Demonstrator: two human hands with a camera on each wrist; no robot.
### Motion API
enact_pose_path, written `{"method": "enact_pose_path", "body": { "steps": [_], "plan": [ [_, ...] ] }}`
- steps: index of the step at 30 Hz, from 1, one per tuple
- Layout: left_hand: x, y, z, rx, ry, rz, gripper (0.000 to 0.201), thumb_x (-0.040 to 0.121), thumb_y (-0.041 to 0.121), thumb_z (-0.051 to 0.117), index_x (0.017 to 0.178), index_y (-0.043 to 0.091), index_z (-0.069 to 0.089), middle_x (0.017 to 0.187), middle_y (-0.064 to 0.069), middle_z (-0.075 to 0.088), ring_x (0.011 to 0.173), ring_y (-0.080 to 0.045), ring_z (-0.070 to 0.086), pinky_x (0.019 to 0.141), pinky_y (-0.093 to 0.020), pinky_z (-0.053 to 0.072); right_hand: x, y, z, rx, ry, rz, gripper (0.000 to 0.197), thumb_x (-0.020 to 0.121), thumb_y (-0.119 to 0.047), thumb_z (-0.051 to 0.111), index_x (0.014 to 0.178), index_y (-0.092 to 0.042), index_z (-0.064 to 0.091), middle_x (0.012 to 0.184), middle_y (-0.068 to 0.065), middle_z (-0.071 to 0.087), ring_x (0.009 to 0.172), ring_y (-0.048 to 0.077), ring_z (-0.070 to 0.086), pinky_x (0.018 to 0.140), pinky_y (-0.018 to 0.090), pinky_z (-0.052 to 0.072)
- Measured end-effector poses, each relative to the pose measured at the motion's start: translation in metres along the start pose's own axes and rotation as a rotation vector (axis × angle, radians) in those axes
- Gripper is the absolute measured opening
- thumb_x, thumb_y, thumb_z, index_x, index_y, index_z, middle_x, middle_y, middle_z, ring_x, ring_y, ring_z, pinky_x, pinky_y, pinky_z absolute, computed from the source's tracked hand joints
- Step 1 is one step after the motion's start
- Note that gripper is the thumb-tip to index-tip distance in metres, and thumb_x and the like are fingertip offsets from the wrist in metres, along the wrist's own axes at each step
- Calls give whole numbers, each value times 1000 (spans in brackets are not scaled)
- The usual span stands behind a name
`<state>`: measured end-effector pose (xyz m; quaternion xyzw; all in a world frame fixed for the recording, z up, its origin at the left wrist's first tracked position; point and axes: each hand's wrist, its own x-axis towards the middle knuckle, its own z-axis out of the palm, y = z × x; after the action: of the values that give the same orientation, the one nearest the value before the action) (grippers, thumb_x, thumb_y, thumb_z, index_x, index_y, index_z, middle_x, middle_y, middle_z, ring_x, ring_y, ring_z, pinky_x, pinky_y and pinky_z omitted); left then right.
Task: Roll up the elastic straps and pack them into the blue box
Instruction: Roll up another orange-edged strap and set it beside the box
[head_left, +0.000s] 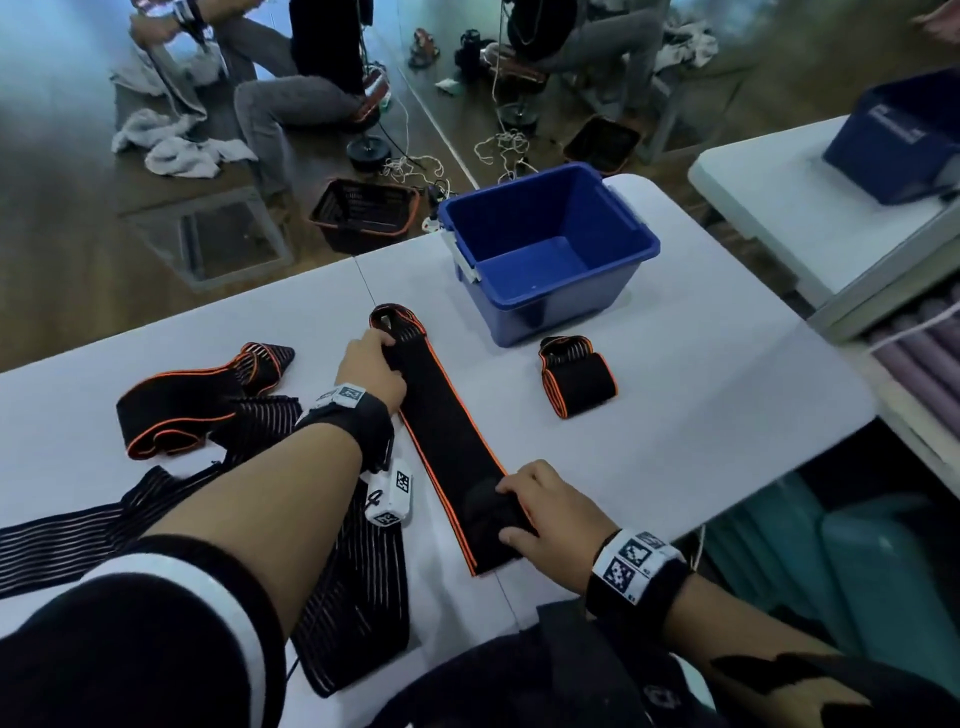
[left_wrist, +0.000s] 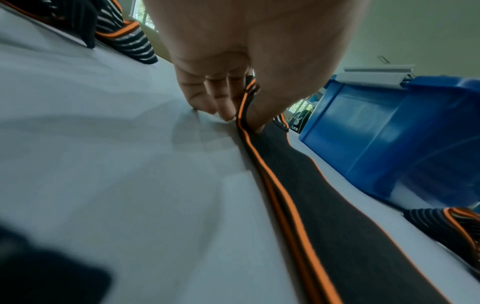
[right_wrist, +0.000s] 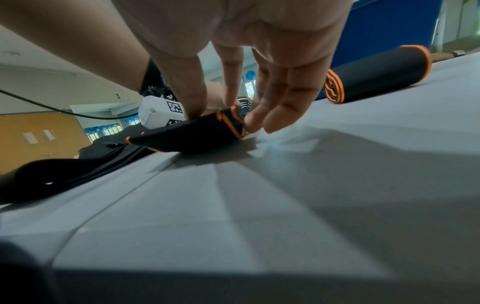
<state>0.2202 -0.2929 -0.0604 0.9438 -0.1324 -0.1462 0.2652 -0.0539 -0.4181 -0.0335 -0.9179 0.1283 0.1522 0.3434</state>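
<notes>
A long black elastic strap with orange edges lies flat and diagonal on the white table. My left hand pinches its far end at the left edge; the left wrist view shows the hand with thumb and fingers on that strap. My right hand pinches the near end, and in the right wrist view this hand holds the strap end lifted and folded. The blue box stands open behind, with nothing visible inside. A rolled strap lies beside it.
More loose straps lie at the left: an orange-edged one and striped black ones under my left forearm. A second white table with a dark blue box stands at the right. Black baskets and seated people are beyond the table's far edge.
</notes>
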Motion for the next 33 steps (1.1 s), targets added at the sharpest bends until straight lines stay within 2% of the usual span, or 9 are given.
{"method": "enact_pose_path", "body": {
  "steps": [4, 8, 11, 14, 18, 22, 25, 29, 33],
  "plan": [
    [-3, 4, -2, 134, 4, -26, 42, 90, 18, 64, 130, 19, 51, 132, -17, 40, 113, -41, 55, 94, -43, 48, -2, -4, -2, -23, -35, -29, 49, 90, -47, 62, 132, -28, 47, 129, -13, 39, 111, 10, 52, 99, 27, 44],
    [-28, 12, -10, 87, 24, 18, 34, 93, 15, 58, 127, 19, 53, 132, -14, 45, 113, -37, 55, 95, -42, 46, 2, 0, -7, -21, -42, -35, 54, 85, -48, 67, 132, -29, 48, 129, -12, 40, 113, 10, 50, 101, 28, 45],
    [-68, 11, -12, 33, -84, 159, 23, 93, 7, 53, 111, 18, 64, 116, -7, 63, 106, -28, 61, 91, -35, 47, 7, 5, -11, -51, -62, -68, 63, 79, -46, 75, 133, -29, 47, 130, -12, 41, 117, 12, 49, 103, 29, 44],
    [-119, 7, -9, 69, -263, 270, 28, 93, 1, 51, 106, 16, 71, 110, -5, 68, 103, -25, 65, 92, -35, 50, 12, 9, -12, -129, -124, -138, 72, 73, -44, 80, 135, -28, 47, 136, -12, 40, 121, 15, 46, 105, 33, 42],
    [-173, -4, 4, 177, -385, 366, 40, 87, -3, 52, 117, 16, 70, 117, -3, 64, 108, -23, 62, 97, -38, 50, 15, 11, -8, -265, -147, -216, 70, 75, -33, 79, 139, -26, 49, 147, -8, 37, 125, 20, 41, 108, 37, 39],
    [-202, -12, 15, 301, -468, 338, 62, 79, -1, 54, 137, 19, 58, 145, 5, 45, 122, -22, 48, 109, -35, 42, 16, 12, -5, -403, -146, -300, 59, 82, -23, 70, 139, -24, 52, 149, -4, 39, 125, 27, 43, 105, 40, 41],
    [-220, -16, 27, 349, -387, 307, 58, 85, 23, 63, 141, 27, 50, 151, 12, 31, 121, -22, 42, 101, -44, 47, 17, 14, -4, -428, -111, -344, 52, 81, -21, 70, 133, -23, 60, 144, 0, 47, 117, 32, 49, 96, 45, 47],
    [-232, -14, 40, 383, -297, 253, 61, 84, 60, 63, 134, 26, 54, 150, 9, 36, 118, -25, 42, 94, -47, 49, 20, 18, -2, -453, -62, -399, 47, 75, -15, 76, 121, -23, 70, 129, 5, 56, 107, 34, 53, 86, 46, 53],
    [-232, -13, 50, 343, -158, 187, 44, 92, 55, 48, 120, 25, 66, 119, 1, 53, 98, -28, 48, 82, -44, 51, 25, 18, -2, -405, -88, -399, 43, 82, -15, 72, 124, -22, 69, 124, 6, 54, 107, 32, 52, 93, 43, 49]
  ]
}}
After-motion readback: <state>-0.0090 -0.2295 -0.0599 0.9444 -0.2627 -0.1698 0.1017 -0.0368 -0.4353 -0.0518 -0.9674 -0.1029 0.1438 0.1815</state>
